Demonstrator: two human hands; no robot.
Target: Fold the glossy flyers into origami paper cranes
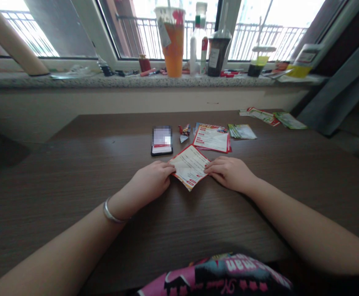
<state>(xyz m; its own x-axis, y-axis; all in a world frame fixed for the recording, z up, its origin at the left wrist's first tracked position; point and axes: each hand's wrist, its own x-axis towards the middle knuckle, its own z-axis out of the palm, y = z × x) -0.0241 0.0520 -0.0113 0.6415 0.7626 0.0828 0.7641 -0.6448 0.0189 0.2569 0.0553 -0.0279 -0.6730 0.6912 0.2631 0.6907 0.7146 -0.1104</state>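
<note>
A red-bordered paper leaflet [190, 166] lies diamond-wise on the dark wood-grain table [74, 164], apparently folded. My left hand [150, 183] presses on its left corner, fingers flat on the paper. My right hand [230, 174] rests on its right corner in the same way. Neither hand lifts the leaflet. A similar red-edged leaflet [212, 139] lies just beyond it, and a smartphone [162, 140] with a blurred screen sits beyond my left hand. A silver bangle [111, 211] circles my left wrist.
A crumpled wrapper [184, 133] and a green-edged stack of leaflets [242, 131] lie at the table's far side, with more leaflets [268, 117] at the back right. Behind the table, a stone windowsill [130, 81] holds cups, bottles and pens.
</note>
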